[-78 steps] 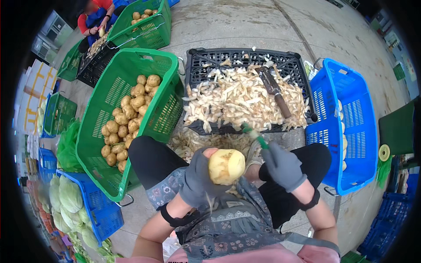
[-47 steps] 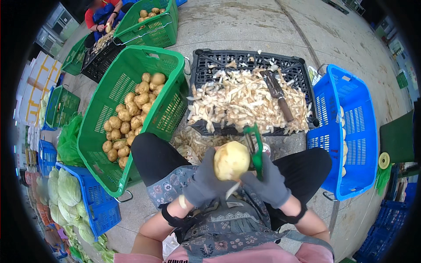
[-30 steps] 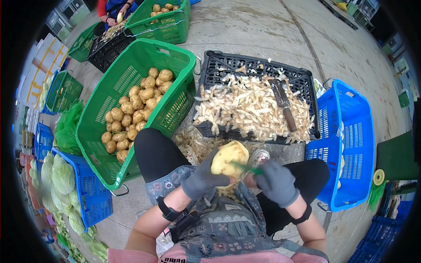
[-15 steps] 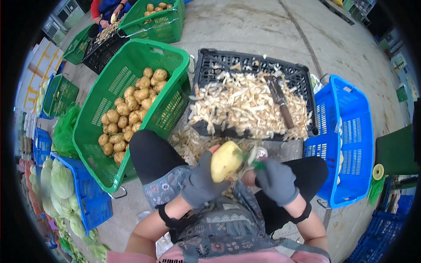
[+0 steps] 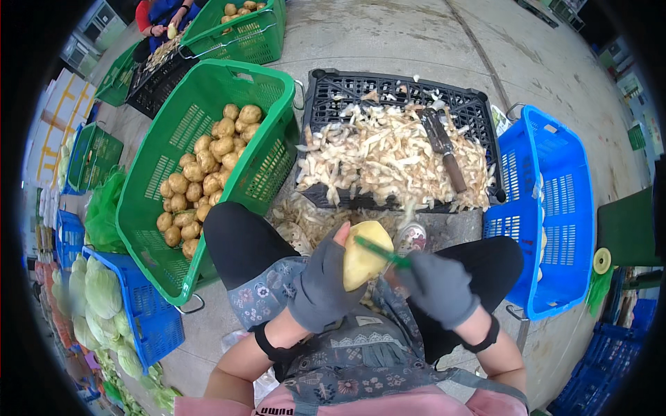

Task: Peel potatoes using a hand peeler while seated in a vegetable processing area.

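In my gloved left hand (image 5: 323,286) rests a peeled, pale yellow potato (image 5: 362,265), the fingers wrapped round its left side. My right hand (image 5: 438,286), in a grey glove, grips a green-handled peeler (image 5: 374,247), which lies across the potato's upper right face. Ahead of both hands stands a black upturned crate (image 5: 326,104) with a heap of potato peelings (image 5: 388,156) on it. A dark-bladed knife with a brown handle (image 5: 452,172) lies on the heap. To the left, unpeeled potatoes (image 5: 208,166) fill part of a green basket (image 5: 142,208).
A blue basket (image 5: 565,149) at my right holds some pale potatoes, mostly hidden by its wall. More peelings (image 5: 309,216) lie on the floor by my shoes. Cabbages (image 5: 103,288) fill a blue crate (image 5: 156,333) at left. A co-worker's hands (image 5: 163,30) hold a potato at far left.
The peeler has moved left from beside the potato onto its face. My left hand and the potato have shifted slightly right, and the potato is turned more upright.
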`<state>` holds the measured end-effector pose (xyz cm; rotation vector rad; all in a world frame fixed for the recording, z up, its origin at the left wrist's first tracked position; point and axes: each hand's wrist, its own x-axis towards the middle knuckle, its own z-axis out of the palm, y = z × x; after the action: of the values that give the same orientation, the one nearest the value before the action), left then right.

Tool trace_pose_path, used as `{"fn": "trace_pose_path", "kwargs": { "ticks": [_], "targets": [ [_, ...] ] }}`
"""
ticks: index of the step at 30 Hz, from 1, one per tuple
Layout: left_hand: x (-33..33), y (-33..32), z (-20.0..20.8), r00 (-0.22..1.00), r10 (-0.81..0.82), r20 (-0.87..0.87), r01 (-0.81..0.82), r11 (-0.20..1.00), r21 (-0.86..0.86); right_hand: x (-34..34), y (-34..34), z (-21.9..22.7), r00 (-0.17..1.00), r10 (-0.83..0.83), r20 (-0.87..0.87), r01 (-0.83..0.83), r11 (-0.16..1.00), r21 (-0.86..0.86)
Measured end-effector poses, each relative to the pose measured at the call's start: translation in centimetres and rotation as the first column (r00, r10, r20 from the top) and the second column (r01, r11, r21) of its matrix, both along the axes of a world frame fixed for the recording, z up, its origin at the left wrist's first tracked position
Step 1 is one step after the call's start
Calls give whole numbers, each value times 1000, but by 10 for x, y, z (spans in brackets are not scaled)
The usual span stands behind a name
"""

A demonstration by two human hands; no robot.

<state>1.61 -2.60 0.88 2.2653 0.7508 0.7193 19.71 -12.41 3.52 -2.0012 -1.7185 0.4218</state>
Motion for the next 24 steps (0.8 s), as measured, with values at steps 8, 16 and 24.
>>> {"fn": "trace_pose_path", "kwargs": {
  "ticks": [8, 16, 24],
  "targets": [
    [-5, 9, -1, 936, 190, 296, 158, 523, -837, 18, 12, -4, 969, -226, -97, 228, 974, 3],
    [-10, 12, 34, 951, 208, 230, 228, 33, -973, 7, 16, -19, 999, -30, 32, 28, 998, 57],
    [-19, 11, 28, 960, 215, 180, 208, -114, -971, 16, 7, -20, 999, -33, 12, 32, 997, 74]
  ]
}}
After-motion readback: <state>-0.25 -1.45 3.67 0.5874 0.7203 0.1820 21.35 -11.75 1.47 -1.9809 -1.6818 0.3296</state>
